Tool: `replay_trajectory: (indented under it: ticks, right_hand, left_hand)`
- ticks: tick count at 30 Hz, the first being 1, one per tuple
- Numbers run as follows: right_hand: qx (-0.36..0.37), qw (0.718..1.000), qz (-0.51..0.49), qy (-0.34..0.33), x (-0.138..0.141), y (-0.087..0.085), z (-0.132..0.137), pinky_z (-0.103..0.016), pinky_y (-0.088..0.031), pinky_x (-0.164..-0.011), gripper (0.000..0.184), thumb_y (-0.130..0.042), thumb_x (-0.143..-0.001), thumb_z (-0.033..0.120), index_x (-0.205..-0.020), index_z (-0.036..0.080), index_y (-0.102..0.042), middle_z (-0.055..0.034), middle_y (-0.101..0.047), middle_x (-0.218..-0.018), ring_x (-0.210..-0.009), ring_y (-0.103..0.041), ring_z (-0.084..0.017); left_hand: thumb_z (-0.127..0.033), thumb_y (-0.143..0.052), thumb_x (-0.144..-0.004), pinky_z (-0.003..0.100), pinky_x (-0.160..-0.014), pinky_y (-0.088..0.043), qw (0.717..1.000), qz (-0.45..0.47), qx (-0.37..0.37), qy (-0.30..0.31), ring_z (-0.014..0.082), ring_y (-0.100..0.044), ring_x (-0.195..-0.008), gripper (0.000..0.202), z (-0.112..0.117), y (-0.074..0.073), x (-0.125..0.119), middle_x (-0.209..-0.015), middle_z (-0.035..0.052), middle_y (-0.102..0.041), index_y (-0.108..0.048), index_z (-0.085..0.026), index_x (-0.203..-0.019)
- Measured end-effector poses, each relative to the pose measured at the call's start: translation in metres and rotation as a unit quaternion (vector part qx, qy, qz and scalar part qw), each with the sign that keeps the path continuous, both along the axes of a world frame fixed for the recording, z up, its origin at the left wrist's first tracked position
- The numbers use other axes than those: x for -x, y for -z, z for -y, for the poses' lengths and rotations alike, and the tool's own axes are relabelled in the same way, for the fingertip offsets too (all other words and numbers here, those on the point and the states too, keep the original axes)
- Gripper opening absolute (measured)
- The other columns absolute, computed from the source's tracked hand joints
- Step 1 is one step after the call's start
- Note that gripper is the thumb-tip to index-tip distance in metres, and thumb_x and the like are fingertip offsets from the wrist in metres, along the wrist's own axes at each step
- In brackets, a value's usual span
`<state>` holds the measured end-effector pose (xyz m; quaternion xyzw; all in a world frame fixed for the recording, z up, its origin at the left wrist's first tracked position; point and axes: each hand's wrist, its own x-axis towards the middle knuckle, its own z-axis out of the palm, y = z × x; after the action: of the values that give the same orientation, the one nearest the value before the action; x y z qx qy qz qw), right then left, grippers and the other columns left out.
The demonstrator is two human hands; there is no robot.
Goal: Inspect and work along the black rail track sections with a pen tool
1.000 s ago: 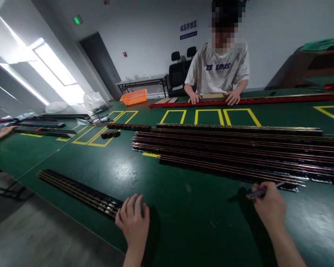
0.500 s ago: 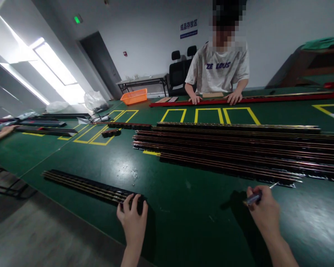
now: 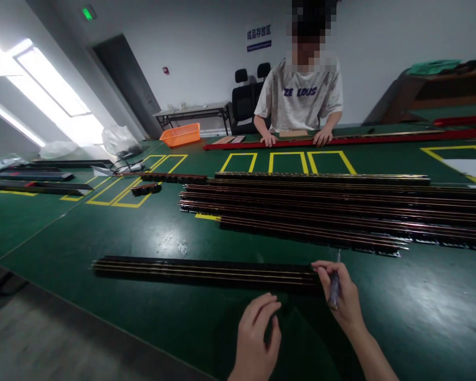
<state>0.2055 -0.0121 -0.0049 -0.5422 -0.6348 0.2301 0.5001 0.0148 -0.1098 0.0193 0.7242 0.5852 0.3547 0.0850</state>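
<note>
A long dark rail with thin metal strips (image 3: 190, 269) lies across the green table (image 3: 103, 233) in front of me. My right hand (image 3: 339, 299) is closed round a small dark tool (image 3: 334, 288) with a thin tip, and its fingertips touch the rail's right end. My left hand (image 3: 257, 338) hovers just near the rail's near edge, fingers loosely curled and apart, holding nothing.
A stack of long dark rails (image 3: 321, 211) lies further back. Across the table a person in a white T-shirt (image 3: 299, 98) rests both hands on a red rail (image 3: 341, 140). Yellow taped boxes (image 3: 287, 161), an orange tray (image 3: 180, 134) and more rails (image 3: 35, 185) are at the left.
The near rail has swung and slid to the right, and lies straight across in front of me. Both my hands moved with it; the right hand now touches its end.
</note>
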Motion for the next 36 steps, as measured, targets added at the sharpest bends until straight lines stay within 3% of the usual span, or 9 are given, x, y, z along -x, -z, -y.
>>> replay_trajectory:
  ticks: [2,4,8,11,15,19,23,31,36]
  right_hand:
    - [-0.004,1.0,0.001,0.025,-0.007,0.001,-0.002,-0.032,-0.051,-0.069,0.017,-0.047,-0.086,0.035,-0.076,0.023,-0.04,-0.0067,-0.066,-0.086,-0.077,-0.064,-0.019]
    - [-0.001,0.999,0.038,0.022,-0.01,0.002,-0.002,-0.035,-0.05,-0.069,0.017,-0.048,-0.085,0.035,-0.076,0.023,-0.04,-0.0079,-0.067,-0.092,-0.079,-0.064,-0.02]
    - [-0.034,0.986,0.16,-0.018,-0.008,0.006,-0.002,-0.041,-0.045,-0.075,0.016,-0.049,-0.084,0.033,-0.074,0.024,-0.041,-0.0067,-0.066,-0.097,-0.083,-0.061,-0.023]
    - [-0.052,0.98,0.19,-0.02,-0.01,0.01,-0.003,-0.041,-0.043,-0.074,0.013,-0.046,-0.085,0.029,-0.074,0.024,-0.04,-0.0054,-0.067,-0.095,-0.081,-0.06,-0.023]
    - [-0.081,0.969,0.232,-0.005,-0.015,0.01,-0.005,-0.039,-0.041,-0.072,0.011,-0.047,-0.082,0.026,-0.074,0.024,-0.04,-0.0033,-0.068,-0.088,-0.074,-0.06,-0.022]
    - [-0.117,0.938,0.315,0.081,-0.02,0.001,-0.001,-0.043,-0.036,-0.082,0.009,-0.051,-0.08,0.03,-0.076,0.023,-0.047,-0.0025,-0.066,-0.074,-0.07,-0.06,-0.022]
    - [-0.148,0.908,0.364,0.148,-0.023,-0.008,0.004,-0.047,-0.033,-0.089,0.008,-0.052,-0.079,0.029,-0.079,0.021,-0.054,-0.0013,-0.061,-0.062,-0.066,-0.058,-0.022]
    - [-0.168,0.911,0.372,0.056,-0.006,-0.007,0.002,-0.038,-0.037,-0.085,0.009,-0.046,-0.085,0.016,-0.083,0.019,-0.054,-0.0066,-0.067,-0.081,-0.078,-0.057,-0.021]
    - [-0.152,0.915,0.368,0.064,-0.007,-0.006,-0.001,-0.034,-0.039,-0.072,0.012,-0.044,-0.086,0.016,-0.08,0.019,-0.054,-0.0074,-0.065,-0.079,-0.074,-0.055,-0.021]
  left_hand:
    - [-0.013,-0.042,-0.085,0.039,-0.089,-0.05,0.995,-0.069,-0.056,-0.055,0.0209,-0.054,-0.111,0.029,-0.008,0.004,0.015,-0.109,0.0063,-0.063,-0.061,-0.022,-0.105]
    - [-0.014,-0.046,-0.085,0.045,-0.094,-0.045,0.979,-0.152,-0.092,-0.099,0.0246,-0.047,-0.12,0.034,-0.019,0.01,0.035,-0.118,0.0078,-0.059,-0.055,-0.022,-0.117]
    - [-0.028,-0.049,-0.086,0.055,-0.097,-0.036,0.953,-0.248,-0.043,-0.167,0.0328,-0.036,-0.127,0.044,-0.037,0.026,0.073,-0.133,0.0135,-0.047,-0.044,-0.019,-0.13]
    - [-0.026,-0.051,-0.085,0.055,-0.1,-0.034,0.959,-0.25,-0.028,-0.128,0.0305,-0.04,-0.124,0.036,-0.045,0.035,0.09,-0.124,0.01,-0.054,-0.05,-0.022,-0.121]
    - [-0.022,-0.054,-0.083,0.053,-0.101,-0.033,0.97,-0.224,-0.016,-0.091,0.0259,-0.049,-0.113,0.034,-0.051,0.039,0.092,-0.115,0.0084,-0.057,-0.052,-0.022,-0.117]
    - [-0.022,-0.055,-0.082,0.056,-0.101,-0.031,0.978,-0.201,-0.009,-0.057,0.0252,-0.05,-0.111,0.035,-0.057,0.037,0.076,-0.114,0.0079,-0.056,-0.051,-0.023,-0.117]
    - [-0.022,-0.057,-0.082,0.057,-0.103,-0.027,0.988,-0.15,0.009,-0.027,0.0242,-0.049,-0.111,0.035,-0.065,0.033,0.044,-0.115,0.0061,-0.056,-0.05,-0.024,-0.116]
    - [-0.02,-0.064,-0.076,0.052,-0.102,-0.032,0.996,-0.079,0.038,-0.008,0.0222,-0.048,-0.112,0.037,-0.082,0.024,-0.031,-0.114,0.0024,-0.057,-0.052,-0.024,-0.11]
    - [-0.02,-0.06,-0.078,0.051,-0.102,-0.034,0.995,-0.085,0.045,0.009,0.0221,-0.049,-0.111,0.037,-0.085,0.02,-0.051,-0.114,0.0031,-0.058,-0.05,-0.022,-0.114]
